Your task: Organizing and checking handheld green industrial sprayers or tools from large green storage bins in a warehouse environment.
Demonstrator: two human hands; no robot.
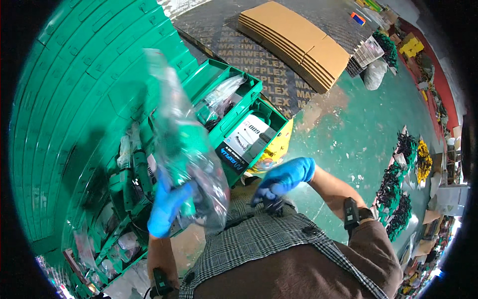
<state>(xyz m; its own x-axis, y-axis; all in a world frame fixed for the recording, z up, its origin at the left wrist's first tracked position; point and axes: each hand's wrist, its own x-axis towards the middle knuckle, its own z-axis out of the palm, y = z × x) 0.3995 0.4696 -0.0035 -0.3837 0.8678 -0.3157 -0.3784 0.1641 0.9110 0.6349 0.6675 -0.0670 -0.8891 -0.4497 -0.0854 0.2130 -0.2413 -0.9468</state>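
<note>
A green power tool in a clear plastic bag (pixel 191 144) is raised in front of me, blurred by motion. My left hand (pixel 169 204), in a blue glove, is closed around its lower part. Close to my apron, my gloved right hand (pixel 286 178) is closed on a dark bundle (pixel 273 205) that looks like a coiled black cord. Whether that cord joins the tool cannot be seen. Beyond the tool is an open green plastic case (pixel 271 110) with a printed white and black box (pixel 246 139) in it.
Stacked green cases (pixel 94 65) form a wall on the left. Another open case (pixel 211 74) holds bagged parts. More tools (pixel 127 184) lie at lower left. Flat cardboard (pixel 294 37) is piled on a dark board at the back. Heaps of cords (pixel 396 194) lie on the right floor.
</note>
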